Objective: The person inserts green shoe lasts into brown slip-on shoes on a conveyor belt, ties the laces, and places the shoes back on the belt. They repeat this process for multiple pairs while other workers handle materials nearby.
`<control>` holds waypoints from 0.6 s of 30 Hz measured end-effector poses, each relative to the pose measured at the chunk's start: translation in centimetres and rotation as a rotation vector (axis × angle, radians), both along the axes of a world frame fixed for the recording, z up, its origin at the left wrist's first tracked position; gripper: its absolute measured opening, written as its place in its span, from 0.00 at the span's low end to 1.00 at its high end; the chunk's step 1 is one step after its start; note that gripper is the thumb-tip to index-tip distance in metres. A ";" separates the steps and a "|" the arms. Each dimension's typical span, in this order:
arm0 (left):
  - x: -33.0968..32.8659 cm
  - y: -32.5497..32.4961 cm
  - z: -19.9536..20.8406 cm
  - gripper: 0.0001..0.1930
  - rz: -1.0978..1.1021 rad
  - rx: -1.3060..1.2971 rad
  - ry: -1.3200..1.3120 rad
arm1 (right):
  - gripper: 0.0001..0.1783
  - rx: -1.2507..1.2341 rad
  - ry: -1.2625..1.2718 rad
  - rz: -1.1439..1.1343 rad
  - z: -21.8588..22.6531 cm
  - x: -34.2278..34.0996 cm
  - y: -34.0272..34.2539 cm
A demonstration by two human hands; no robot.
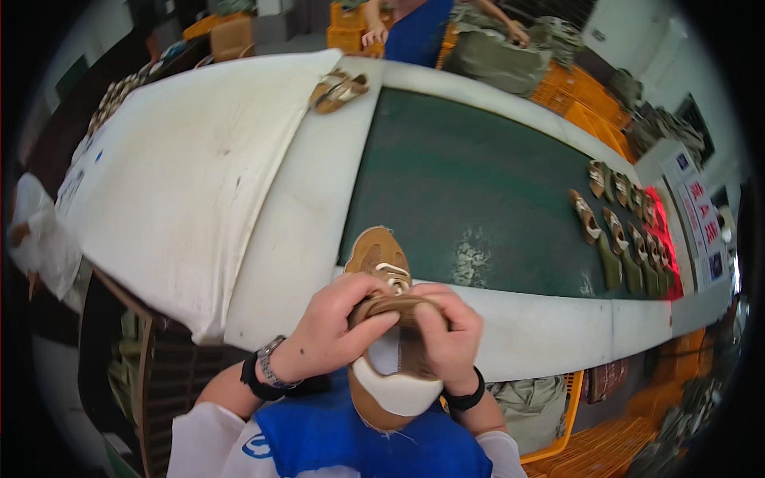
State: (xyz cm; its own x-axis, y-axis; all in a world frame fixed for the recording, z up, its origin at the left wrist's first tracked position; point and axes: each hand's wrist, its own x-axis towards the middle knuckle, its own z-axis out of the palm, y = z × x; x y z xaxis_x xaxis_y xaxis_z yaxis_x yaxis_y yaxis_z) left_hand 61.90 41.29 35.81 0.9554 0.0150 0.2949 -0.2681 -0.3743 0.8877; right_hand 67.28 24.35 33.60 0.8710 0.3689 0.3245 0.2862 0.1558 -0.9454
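Note:
Between my hands is a tan-brown shoe upper (397, 390) with pale laces and a white heel patch, held over the near edge of the worktable. Its toe points away from me, its heel toward my blue apron. On the left side of its opening, my left hand (335, 323) is closed, thumb pressed over the collar. My right hand (450, 334) grips the opposite side the same way, its thumb at the rim. Loose threads hang at the heel and toe edges. The fingertips behind the collar and tongue are partly hidden.
A green conveyor belt (462, 183) runs rightward, carrying several shoe uppers (613, 231) and olive pieces toward a red-lit machine opening (668, 239). White cloth (199, 175) covers the left side. Two similar shoe uppers (339, 92) lie at the far edge. Another person (418, 32) stands beyond, near orange crates (582, 107).

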 end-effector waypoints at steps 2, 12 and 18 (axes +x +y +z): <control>0.9 0.3 -0.8 0.20 0.002 0.250 -0.100 | 0.05 -0.123 -0.207 -0.021 -0.9 1.1 0.5; 2.9 -1.9 -3.3 0.11 0.212 0.667 -0.454 | 0.22 -0.475 -0.408 -0.282 -2.8 -0.4 -3.3; 4.2 -3.6 -4.8 0.11 0.049 0.742 -0.420 | 0.14 -0.587 -0.418 -0.006 -4.4 -2.5 -3.6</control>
